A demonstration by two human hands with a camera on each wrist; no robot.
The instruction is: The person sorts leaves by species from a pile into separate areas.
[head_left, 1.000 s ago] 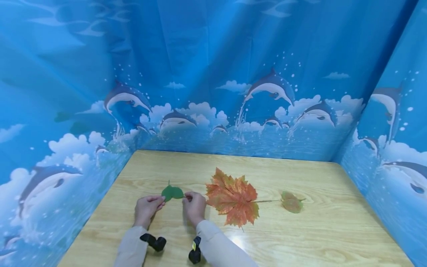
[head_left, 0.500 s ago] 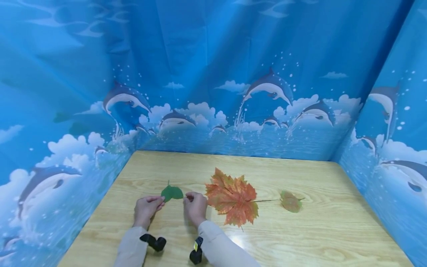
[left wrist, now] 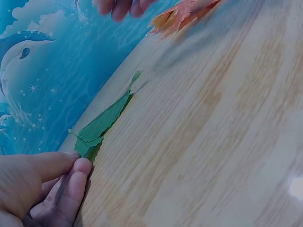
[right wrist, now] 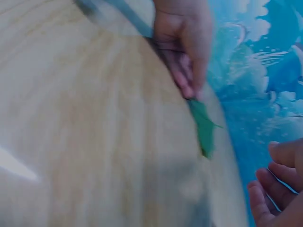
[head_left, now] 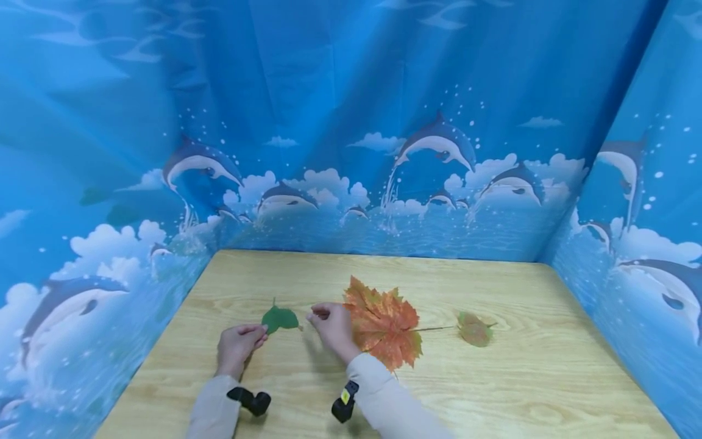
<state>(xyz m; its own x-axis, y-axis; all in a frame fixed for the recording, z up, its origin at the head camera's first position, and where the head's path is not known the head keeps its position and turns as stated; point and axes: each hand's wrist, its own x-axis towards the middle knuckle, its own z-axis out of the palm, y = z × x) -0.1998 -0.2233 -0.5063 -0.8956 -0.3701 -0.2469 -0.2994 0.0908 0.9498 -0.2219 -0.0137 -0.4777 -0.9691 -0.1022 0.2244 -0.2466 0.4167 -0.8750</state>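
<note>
Between the thumb and fingertips of my left hand (head_left: 238,349) is the lower left edge of some green leaves (head_left: 281,319), which look like two overlapping ones. One stem points away from me and another to the right. The left wrist view shows the pinch on the leaves (left wrist: 102,124) closely, low over the wooden table. My right hand (head_left: 336,329) hovers right of the leaves, apart from them, with loosely bent fingers and nothing held. In the right wrist view, a gap shows between the right hand's fingers (right wrist: 266,190) and the green leaves (right wrist: 204,130).
A large orange-red maple leaf (head_left: 386,323) lies just right of my right hand, partly behind it. Past its long stem is a small green-brown leaf (head_left: 475,330). The wooden table (head_left: 521,390) meets a blue dolphin-print curtain (head_left: 340,225) at the back and sides.
My right hand has let go of the right-hand stem and moved right and slightly up, toward the maple leaf. My left hand keeps its pinch. The whole view has shifted slightly.
</note>
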